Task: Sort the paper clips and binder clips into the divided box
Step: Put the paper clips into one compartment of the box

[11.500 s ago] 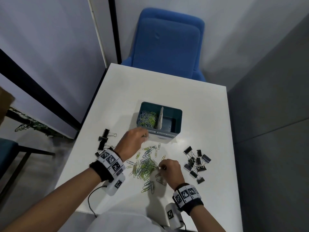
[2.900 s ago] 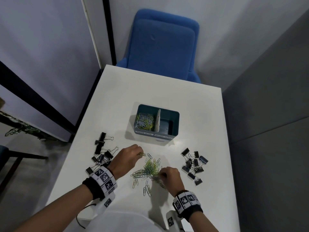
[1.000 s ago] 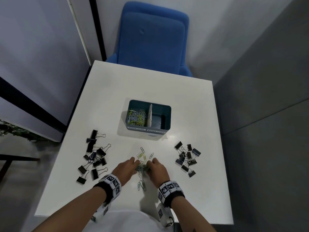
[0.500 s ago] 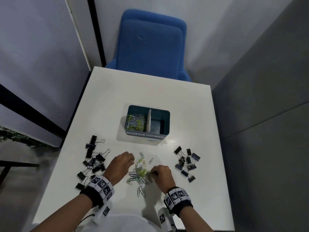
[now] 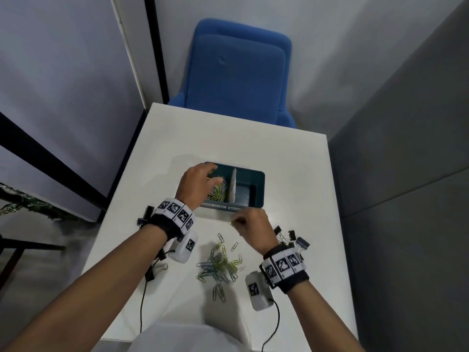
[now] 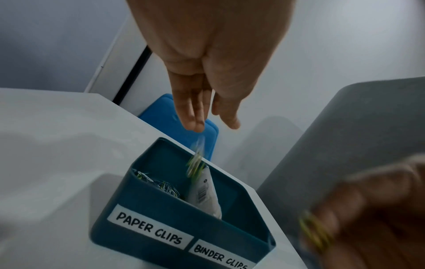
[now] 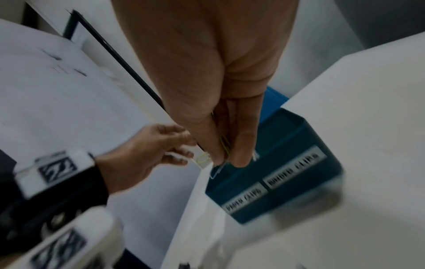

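The teal divided box stands mid-table with a white divider; labels read PAPER CLIPS on the left and BINDER CLIPS on the right. My left hand hovers over the left compartment with straight fingers, and blurred paper clips fall from it toward the clips in the box. My right hand is just in front of the box and pinches a few paper clips between thumb and fingers. A loose pile of paper clips lies on the table between my forearms.
Black binder clips lie right of my right wrist. More binder clips are on the left, mostly hidden by my left arm. A blue chair stands beyond the far table edge. Walls close in on both sides.
Both hands have left the paper clip pile and moved forward to the box. The left hand has opened over the left compartment and let its clips drop. The right hand carries clips.
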A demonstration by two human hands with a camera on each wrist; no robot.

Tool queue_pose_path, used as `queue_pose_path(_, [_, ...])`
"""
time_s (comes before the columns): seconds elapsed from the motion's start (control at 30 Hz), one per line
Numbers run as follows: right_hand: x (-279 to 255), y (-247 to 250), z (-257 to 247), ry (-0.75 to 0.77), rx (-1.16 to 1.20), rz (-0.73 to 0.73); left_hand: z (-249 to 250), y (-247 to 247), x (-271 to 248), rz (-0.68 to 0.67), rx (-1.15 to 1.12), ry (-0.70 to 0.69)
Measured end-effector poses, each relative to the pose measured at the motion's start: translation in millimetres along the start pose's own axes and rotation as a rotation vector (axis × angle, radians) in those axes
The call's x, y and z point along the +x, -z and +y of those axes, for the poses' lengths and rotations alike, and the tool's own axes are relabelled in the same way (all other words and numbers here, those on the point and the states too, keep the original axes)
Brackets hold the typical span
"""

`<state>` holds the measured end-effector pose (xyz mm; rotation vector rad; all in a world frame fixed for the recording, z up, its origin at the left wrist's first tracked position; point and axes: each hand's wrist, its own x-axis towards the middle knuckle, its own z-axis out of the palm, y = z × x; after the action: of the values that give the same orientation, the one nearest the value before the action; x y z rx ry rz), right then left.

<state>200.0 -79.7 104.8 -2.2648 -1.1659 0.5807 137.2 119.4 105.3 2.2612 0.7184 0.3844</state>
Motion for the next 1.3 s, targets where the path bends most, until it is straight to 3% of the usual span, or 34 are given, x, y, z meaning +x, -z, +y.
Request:
queue_pose_path(0.13, [42.9,22.9,-14.5,0.027,-0.027,0.104,-17.2,-4.2,-22.4,0.065,0.09,-0.016])
queue_pose_path(0.37, [84.3,19.2,-30.1,0.011,-0.026,0.143,-50.5,-39.5,-86.8,-0.235,0.182,0.086])
queue_pose_path(0.53, [47.4,2.4,-13.5,-0.028,0.041,0.133,-68.4,-67.9,-117.9,-0.529,0.338,0.153])
queue_pose_path(0.63, [7.5,-23.5,18.5,-0.132,0.029,0.046,-69.0,-85.2,-133.8,-0.655,0.374,0.116])
queue_pose_path(0.7, [-18.0,-42.3,41.8,-0.245,-0.066,-0.104,-66.0,-99.2,-141.5,-0.722,0.415,0.106])
queue_pose_path(0.8, [-46.8,-65.4,67.8,-0.376,-0.173,-0.298,-57.6,-116.9,-152.3,-0.721,0.527,-0.02])
queue_pose_path(0.97, [-62.5,-89.7,82.9,-0.33,-0.233,-0.229,-48.5,-118.1,-171.1,-0.773,0.562,-0.276])
queue_pose_path(1.1, [-66.4,-110.0,77.6,-0.221,-0.323,-0.248,-60.4,-99.7,-179.7,-0.638,0.393,-0.33])
queue_pose_path(1.3, [-82.2,-123.0,63.1,0.021,-0.272,-0.409,-93.9,-75.5,-198.6,-0.47,0.431,-0.256])
